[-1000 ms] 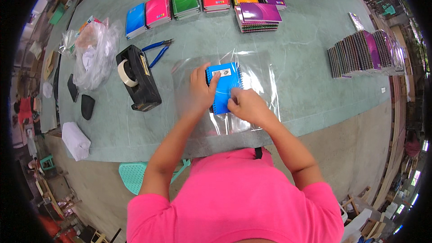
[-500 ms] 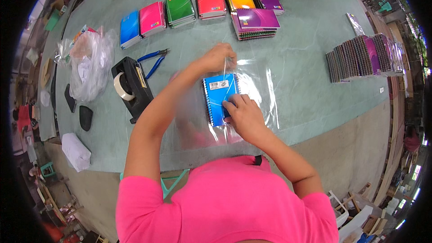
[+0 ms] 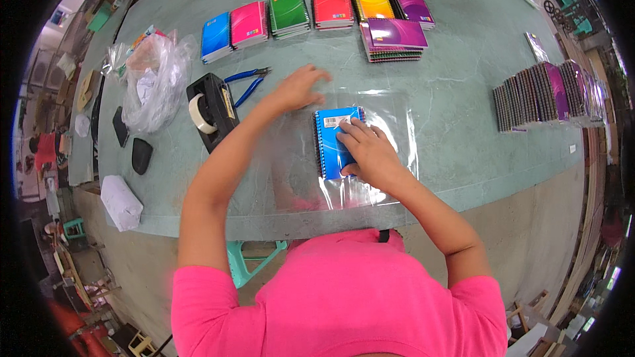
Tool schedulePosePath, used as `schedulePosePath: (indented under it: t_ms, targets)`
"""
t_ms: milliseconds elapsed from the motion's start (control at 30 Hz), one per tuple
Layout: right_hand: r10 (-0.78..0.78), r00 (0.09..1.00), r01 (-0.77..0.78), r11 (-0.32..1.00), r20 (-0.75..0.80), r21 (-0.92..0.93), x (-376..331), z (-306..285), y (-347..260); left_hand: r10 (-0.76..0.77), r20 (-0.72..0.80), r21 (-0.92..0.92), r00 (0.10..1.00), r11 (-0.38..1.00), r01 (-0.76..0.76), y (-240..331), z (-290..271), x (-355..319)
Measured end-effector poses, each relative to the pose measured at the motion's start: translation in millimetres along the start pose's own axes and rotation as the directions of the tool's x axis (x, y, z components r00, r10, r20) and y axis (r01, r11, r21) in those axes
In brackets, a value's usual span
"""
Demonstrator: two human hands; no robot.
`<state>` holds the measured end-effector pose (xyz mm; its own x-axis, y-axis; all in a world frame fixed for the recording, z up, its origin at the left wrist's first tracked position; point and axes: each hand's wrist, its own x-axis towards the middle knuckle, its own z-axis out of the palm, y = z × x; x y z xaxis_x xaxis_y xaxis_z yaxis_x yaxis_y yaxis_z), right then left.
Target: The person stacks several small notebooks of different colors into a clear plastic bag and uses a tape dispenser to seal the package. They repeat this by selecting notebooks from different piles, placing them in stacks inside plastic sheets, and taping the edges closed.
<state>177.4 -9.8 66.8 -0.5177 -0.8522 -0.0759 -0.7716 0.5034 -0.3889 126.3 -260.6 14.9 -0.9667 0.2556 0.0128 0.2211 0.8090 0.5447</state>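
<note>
A blue spiral-bound notebook [image 3: 333, 147] with a white label lies on a sheet of clear plastic film [image 3: 393, 109] at the table's near side. My right hand [image 3: 370, 152] rests on the notebook's right half, fingers spread over its cover and thumb near the lower edge. My left hand [image 3: 301, 89] is raised above and left of the notebook, over the film's far-left side. Its fingers look stretched out and apart, slightly blurred, with nothing visible in them.
Left of my left arm are a black tape dispenser [image 3: 218, 111], blue-handled pliers [image 3: 246, 86] and a plastic bag [image 3: 155, 82]. Notebook stacks in several colours, including green [image 3: 289, 12], line the far side. Wrapped notebooks [image 3: 532, 99] stand in a row at right.
My left hand has let go of the film and moved left. My right hand has flattened out higher on the notebook. The whole view has shifted slightly.
</note>
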Motion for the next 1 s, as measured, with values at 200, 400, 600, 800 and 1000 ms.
schedulePosePath:
  t_ms: [200, 400, 600, 800, 1000]
  targets:
    - [0.03, 0.999, -0.028, 0.997, 0.024, -0.071, 2.7, -7.3, -6.2, 0.149, 0.227, 0.059, 0.962, 0.984, -0.167, 48.2, 30.5, 63.5]
    - [0.024, 1.0, -0.025, 0.998, -0.016, -0.065, 1.7, -5.7, -5.7, 0.038, 0.215, -0.029, 0.976, 0.999, -0.033, 4.9, 11.2, 16.5]
    - [-0.005, 1.0, 0.005, 1.0, 0.005, -0.031, 3.3, -3.8, -2.1, -0.409, 0.404, 0.147, 0.818, 0.912, 0.384, -15.5, -34.7, -81.2]
    - [-0.012, 1.0, 0.012, 0.999, 0.011, 0.047, 2.9, -10.2, 6.0, -0.739, 0.175, -0.805, 0.651, 0.274, 0.527, 70.3, 14.7, -118.7]
    - [-0.09, 0.993, 0.095, 0.994, -0.081, 0.055, 1.7, -4.7, 18.1, -0.684, 0.367, -0.889, 0.63, -0.06, 0.453, 88.8, 50.2, -153.1]
